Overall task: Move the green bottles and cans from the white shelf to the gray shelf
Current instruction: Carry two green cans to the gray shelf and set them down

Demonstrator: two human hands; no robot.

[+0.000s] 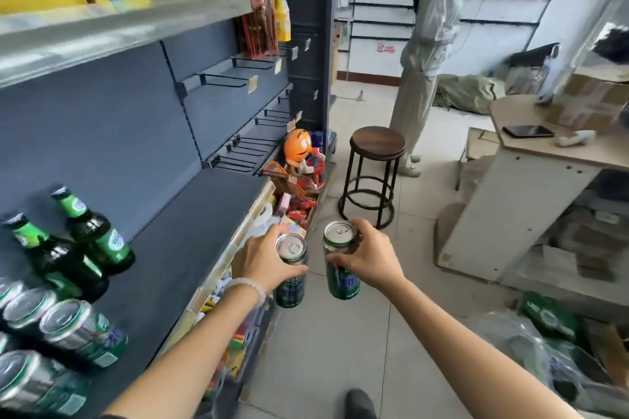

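Fingers of the left hand (263,260) and right hand (366,253) each wrap a green beer can (290,277), the right's can (340,262) at 3 o'clock of the left's; label writing unreadable.

Two green cans held out over the floor beside the gray shelf

The left hand (263,260) grips one green can (290,274) and the right hand (369,257) grips another can (340,262), both upright, side by side. Left of the hands, the gray shelf (177,231) carries two green bottles (78,241) and several shelved cans (64,337); a stool (376,173) stands beyond the hands.
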